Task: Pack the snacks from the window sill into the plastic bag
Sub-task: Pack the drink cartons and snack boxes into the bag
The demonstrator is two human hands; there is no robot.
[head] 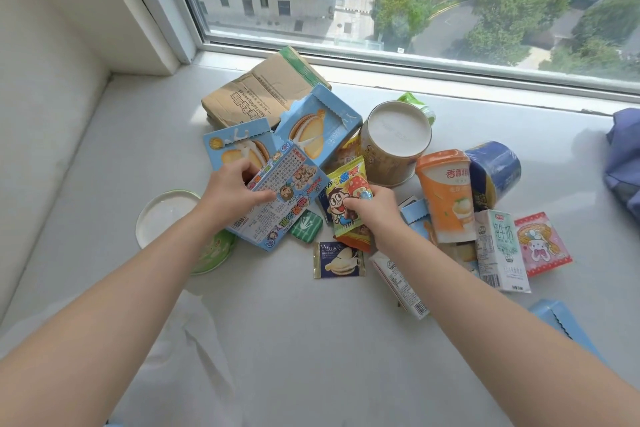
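Observation:
Snacks lie scattered over the white window sill (277, 305). My left hand (232, 192) grips a light-blue cartoon-printed box (287, 198), tilted above the sill. My right hand (374, 210) pinches a yellow-and-orange cartoon snack packet (346, 198) just right of that box. Behind them stand two blue biscuit boxes (311, 135) with sandwich-biscuit pictures. A thin whitish plastic bag (194, 340) lies flat at the sill's near left, partly under my left forearm.
A tan cardboard box (256, 90) and a round lidded tub (394, 139) sit behind. An orange cup (446, 194), milk carton (500, 250), pink packet (540, 243), Yuogee wafer (337, 260), small green packet (306, 225) and green-white tub (166, 215) lie around. Blue cloth (623, 163) sits far right.

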